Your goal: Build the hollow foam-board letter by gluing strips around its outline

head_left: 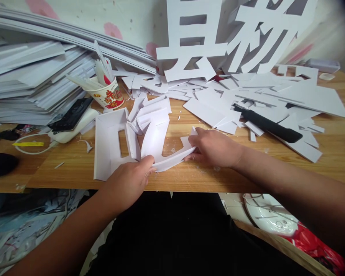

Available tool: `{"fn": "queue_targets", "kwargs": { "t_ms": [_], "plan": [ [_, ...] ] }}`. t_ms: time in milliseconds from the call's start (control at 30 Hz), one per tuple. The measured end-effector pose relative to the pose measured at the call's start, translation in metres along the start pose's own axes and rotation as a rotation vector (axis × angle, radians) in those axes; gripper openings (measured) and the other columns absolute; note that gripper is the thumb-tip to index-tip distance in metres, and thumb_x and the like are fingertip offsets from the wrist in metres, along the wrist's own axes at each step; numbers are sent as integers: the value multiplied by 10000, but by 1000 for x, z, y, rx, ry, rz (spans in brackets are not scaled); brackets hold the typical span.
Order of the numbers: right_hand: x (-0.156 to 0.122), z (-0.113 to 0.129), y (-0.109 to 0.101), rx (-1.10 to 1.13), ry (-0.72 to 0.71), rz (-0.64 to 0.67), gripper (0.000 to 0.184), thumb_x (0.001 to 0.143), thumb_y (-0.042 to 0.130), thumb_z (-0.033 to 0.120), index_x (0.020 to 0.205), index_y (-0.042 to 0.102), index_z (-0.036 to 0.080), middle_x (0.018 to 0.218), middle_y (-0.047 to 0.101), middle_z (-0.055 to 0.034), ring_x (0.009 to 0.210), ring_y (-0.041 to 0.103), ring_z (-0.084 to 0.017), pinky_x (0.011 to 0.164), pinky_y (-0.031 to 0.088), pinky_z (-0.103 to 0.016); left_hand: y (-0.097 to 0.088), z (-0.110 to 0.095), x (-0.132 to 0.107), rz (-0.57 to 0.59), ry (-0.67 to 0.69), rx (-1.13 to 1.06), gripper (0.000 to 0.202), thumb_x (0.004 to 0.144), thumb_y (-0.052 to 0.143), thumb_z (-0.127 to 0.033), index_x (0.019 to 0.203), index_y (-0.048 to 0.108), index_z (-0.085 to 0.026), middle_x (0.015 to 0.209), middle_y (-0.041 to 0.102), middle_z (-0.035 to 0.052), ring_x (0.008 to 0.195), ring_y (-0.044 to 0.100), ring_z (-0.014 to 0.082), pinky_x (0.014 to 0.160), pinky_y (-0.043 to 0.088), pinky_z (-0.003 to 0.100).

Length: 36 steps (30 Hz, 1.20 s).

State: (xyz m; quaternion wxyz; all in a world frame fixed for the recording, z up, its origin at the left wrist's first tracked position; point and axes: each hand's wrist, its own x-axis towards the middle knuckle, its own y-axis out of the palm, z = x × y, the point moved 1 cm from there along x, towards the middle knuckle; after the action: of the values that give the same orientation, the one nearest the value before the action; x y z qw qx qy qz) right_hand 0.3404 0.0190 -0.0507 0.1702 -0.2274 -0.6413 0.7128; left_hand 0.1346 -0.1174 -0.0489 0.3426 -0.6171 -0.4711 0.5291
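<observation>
A white foam-board character (155,135) with raised side walls lies on the wooden table in front of me, its open back facing up. Along its near curved edge runs a thin white strip (172,161) standing as a wall. My left hand (132,178) is closed, thumb and fingers pinching the strip's left end. At the strip's right end, by the upturned tip of the character, my right hand (214,147) grips it between thumb and fingers. The fingertips of both hands are partly hidden. The box-shaped left part (105,143) of the character sits beside my left hand.
Finished white characters (194,50) lean on the back wall. Foam-board offcuts (212,105) and a black-handled knife (271,124) lie right. On the left are stacked boards (25,76), a paper cup (106,94) of strips, and a black phone (70,114) on a white device.
</observation>
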Motion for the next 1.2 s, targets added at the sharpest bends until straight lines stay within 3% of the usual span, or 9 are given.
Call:
{"fn": "queue_targets", "kwargs": {
  "t_ms": [200, 367, 500, 567, 633, 733, 833, 967, 1200],
  "plan": [
    [0, 0, 1, 3, 11, 1, 400, 873, 619, 550, 908, 643, 152, 893, 571, -85, 645, 538, -169, 562, 297, -267, -3, -3, 2, -7, -10, 134, 213, 960, 311, -353, 850, 446, -230, 656, 626, 24, 620, 608, 211, 543, 317, 280],
    [1, 2, -1, 10, 6, 7, 393, 872, 626, 542, 904, 645, 150, 887, 573, -84, 637, 540, -163, 557, 299, -266, 0, -8, -2, -117, -14, 278, 232, 957, 377, -370, 844, 519, -225, 665, 653, 27, 602, 612, 218, 520, 270, 296],
    [1, 0, 0, 3, 5, 8, 390, 876, 621, 536, 894, 640, 147, 886, 575, -89, 640, 552, -175, 551, 302, -271, -3, -15, -14, -403, 32, 357, 260, 939, 428, -344, 751, 557, -219, 617, 608, 15, 548, 561, 196, 513, 275, 314],
    [0, 0, 0, -4, 8, 12, 392, 874, 622, 538, 899, 639, 147, 891, 576, -91, 642, 556, -177, 554, 305, -270, -7, -19, -18, -583, 124, 338, 259, 939, 436, -285, 742, 587, -209, 691, 633, 33, 639, 587, 197, 574, 350, 321],
    [0, 0, 0, -8, 7, 12, 394, 872, 624, 539, 900, 638, 147, 885, 577, -88, 642, 555, -174, 557, 305, -266, -9, -21, -19, -664, 233, 313, 191, 922, 473, -234, 813, 626, -203, 840, 673, 58, 797, 609, 222, 702, 411, 344],
    [0, 2, -1, -9, 10, 14, 389, 877, 620, 534, 900, 641, 147, 877, 578, -85, 643, 554, -171, 560, 306, -262, -4, -21, -13, -594, 313, 300, 113, 873, 564, -209, 968, 625, -214, 1009, 685, 63, 992, 581, 275, 892, 372, 446],
    [0, 3, -3, -6, 22, 29, 393, 879, 618, 534, 913, 645, 143, 889, 583, -91, 649, 559, -174, 564, 314, -263, 8, -20, -7, -557, 278, 279, 139, 871, 576, -193, 1006, 593, -219, 1016, 694, 52, 1063, 566, 278, 969, 273, 519],
    [0, 3, -3, -13, 31, 34, 405, 879, 613, 540, 915, 645, 138, 899, 584, -94, 652, 564, -176, 564, 315, -265, 20, -18, -3, -592, 263, 257, 122, 888, 554, -195, 1007, 575, -205, 990, 695, 66, 1074, 558, 278, 961, 246, 525],
    [0, 3, -2, -16, 22, 26, 405, 878, 610, 547, 902, 639, 144, 889, 579, -90, 651, 566, -178, 555, 306, -267, 23, -20, 1, -607, 264, 225, 95, 878, 562, -220, 964, 577, -181, 898, 678, 62, 1052, 565, 300, 931, 270, 514]
  ]
}}
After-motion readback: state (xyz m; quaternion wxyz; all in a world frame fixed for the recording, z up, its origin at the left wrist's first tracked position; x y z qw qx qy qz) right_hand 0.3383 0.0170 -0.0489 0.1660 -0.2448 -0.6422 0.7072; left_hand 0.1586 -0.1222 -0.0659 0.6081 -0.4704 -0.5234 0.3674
